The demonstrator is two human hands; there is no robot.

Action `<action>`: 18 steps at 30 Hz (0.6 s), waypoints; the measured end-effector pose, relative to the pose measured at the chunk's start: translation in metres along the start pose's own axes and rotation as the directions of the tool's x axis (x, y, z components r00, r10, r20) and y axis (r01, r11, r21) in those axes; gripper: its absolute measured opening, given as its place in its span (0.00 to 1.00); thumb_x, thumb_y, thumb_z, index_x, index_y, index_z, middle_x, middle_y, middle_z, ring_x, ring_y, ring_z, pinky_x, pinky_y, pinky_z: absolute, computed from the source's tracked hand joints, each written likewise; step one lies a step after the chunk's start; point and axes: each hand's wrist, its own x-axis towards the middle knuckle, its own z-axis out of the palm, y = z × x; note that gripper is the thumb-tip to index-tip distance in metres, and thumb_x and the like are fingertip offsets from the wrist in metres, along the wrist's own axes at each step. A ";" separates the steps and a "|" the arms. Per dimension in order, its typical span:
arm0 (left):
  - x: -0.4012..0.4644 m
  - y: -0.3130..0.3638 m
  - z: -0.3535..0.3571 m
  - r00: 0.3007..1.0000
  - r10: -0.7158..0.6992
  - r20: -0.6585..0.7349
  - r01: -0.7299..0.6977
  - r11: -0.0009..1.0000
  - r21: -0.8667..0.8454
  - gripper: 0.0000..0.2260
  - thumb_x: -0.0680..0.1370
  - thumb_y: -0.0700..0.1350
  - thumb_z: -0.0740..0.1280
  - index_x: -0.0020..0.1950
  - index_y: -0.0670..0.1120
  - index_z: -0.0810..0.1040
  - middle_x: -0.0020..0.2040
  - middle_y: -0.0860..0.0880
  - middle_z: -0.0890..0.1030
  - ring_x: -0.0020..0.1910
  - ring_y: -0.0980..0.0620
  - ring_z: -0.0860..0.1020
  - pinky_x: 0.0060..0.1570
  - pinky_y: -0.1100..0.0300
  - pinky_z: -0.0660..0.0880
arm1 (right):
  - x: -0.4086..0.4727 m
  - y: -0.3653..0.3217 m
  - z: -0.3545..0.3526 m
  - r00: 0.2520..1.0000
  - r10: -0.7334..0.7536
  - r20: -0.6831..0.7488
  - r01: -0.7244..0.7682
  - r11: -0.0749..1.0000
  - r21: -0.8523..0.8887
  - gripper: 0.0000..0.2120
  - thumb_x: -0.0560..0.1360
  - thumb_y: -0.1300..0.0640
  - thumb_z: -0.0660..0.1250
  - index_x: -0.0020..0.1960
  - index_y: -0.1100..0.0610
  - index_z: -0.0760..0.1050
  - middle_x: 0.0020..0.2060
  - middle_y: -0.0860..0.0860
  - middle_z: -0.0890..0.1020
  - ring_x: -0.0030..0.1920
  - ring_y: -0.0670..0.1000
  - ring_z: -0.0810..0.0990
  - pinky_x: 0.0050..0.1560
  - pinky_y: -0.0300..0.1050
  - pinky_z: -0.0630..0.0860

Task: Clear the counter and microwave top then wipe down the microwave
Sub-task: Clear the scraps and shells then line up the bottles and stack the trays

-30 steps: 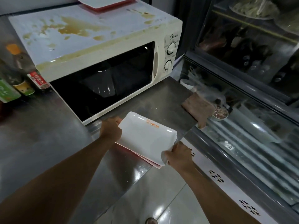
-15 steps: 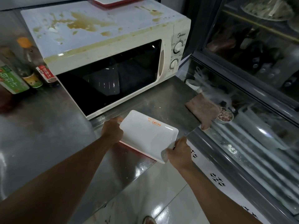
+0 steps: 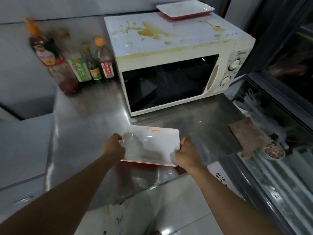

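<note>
Plates (image 3: 150, 146), white over red, two or three stacked, had swung square since a second before, low over the desk (image 3: 94, 119); my left hand (image 3: 113, 148) and right hand (image 3: 187, 156) each gripped an end, so clearing had begun. One plate (image 3: 185, 8) sat atop one stained microwave (image 3: 171, 65); four bottles (image 3: 74, 61); one cloth (image 3: 248, 138).

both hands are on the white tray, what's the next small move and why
Probably lift the tray off the counter and carry it away. The left hand and right hand each grip an end of it, so it looks ready to go. The microwave top is stained and another tray sits on it, so wiping has to wait.
</note>
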 end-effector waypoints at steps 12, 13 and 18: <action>0.004 -0.096 -0.098 0.938 -0.277 -0.209 0.257 0.959 -0.119 0.16 0.67 0.31 0.63 0.53 0.42 0.75 0.48 0.43 0.80 0.48 0.42 0.78 0.47 0.55 0.76 | 0.024 -0.109 0.097 0.937 -0.307 0.169 0.328 0.938 -0.113 0.10 0.73 0.68 0.60 0.53 0.61 0.65 0.46 0.56 0.77 0.45 0.57 0.77 0.40 0.43 0.67; 0.009 -0.101 -0.105 0.933 -0.286 -0.219 0.262 0.956 -0.132 0.16 0.67 0.31 0.63 0.53 0.42 0.75 0.48 0.42 0.80 0.49 0.42 0.78 0.47 0.56 0.75 | 0.028 -0.118 0.105 0.929 -0.327 0.171 0.348 0.931 -0.110 0.10 0.73 0.68 0.60 0.52 0.61 0.65 0.47 0.57 0.77 0.46 0.57 0.76 0.40 0.43 0.67; 0.038 -0.122 -0.132 0.913 -0.314 -0.261 0.266 0.942 -0.203 0.17 0.68 0.32 0.63 0.56 0.41 0.75 0.50 0.40 0.80 0.51 0.40 0.77 0.52 0.50 0.76 | 0.049 -0.162 0.136 0.910 -0.368 0.190 0.396 0.908 -0.137 0.11 0.73 0.67 0.61 0.55 0.62 0.66 0.49 0.59 0.77 0.48 0.58 0.77 0.43 0.47 0.74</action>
